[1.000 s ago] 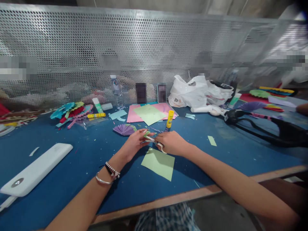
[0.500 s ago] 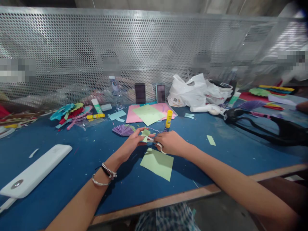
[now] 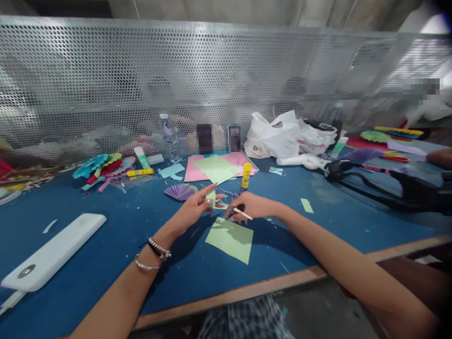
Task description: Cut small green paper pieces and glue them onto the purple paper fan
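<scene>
Small green paper piece is pinched between the thumb and fingers of the left hand, left of and nearer than the upright yellow glue stick. Just nearer than that glue stick, the right hand grips what look like white-handled scissors. Nearer still lies a green paper sheet; left of the stick, a purple paper fan; behind it, pink sheets.
</scene>
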`<state>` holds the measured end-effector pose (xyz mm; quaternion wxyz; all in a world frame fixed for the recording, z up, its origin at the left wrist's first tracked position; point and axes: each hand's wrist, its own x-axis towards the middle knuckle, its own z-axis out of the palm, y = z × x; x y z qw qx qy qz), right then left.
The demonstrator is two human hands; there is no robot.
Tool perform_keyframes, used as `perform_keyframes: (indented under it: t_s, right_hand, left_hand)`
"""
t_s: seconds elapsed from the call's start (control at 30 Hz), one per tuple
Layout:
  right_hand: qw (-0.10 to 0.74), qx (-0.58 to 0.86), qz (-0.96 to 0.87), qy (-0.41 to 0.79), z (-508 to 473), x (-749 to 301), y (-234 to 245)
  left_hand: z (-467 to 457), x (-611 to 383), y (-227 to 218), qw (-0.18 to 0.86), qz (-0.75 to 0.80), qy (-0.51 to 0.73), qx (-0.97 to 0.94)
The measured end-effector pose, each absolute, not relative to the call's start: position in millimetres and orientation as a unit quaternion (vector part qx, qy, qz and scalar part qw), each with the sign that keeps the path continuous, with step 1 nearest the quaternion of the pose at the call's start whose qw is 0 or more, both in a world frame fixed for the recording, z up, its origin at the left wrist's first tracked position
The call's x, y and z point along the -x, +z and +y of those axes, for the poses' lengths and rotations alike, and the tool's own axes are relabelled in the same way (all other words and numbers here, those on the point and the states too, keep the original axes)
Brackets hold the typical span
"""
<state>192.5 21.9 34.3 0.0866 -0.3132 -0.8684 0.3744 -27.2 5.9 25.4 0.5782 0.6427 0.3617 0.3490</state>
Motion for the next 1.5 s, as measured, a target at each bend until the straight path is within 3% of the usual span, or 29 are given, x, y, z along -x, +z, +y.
perform_keyframes:
  t_s: [0.27, 0.43, 1.5]
  right_hand:
    - [0.004, 0.269, -0.818, 0.509, 31.0, -198.6, 30.7]
    - [0.005, 0.259, -0.806, 0.532, 33.8, -199.6, 29.2]
    - [0.008, 0.243, -0.837, 0.490, 34.2, -194.7, 23.3]
  left_hand:
    - [-5.5, 26.3, 34.5, 0.602, 0.343, 0.264, -0.672]
    - [-10.0, 26.7, 38.7, 0.634, 0.312, 0.229, -0.670]
    - [-6.3, 20.7, 23.6, 0.637, 0.306, 0.215, -0.674]
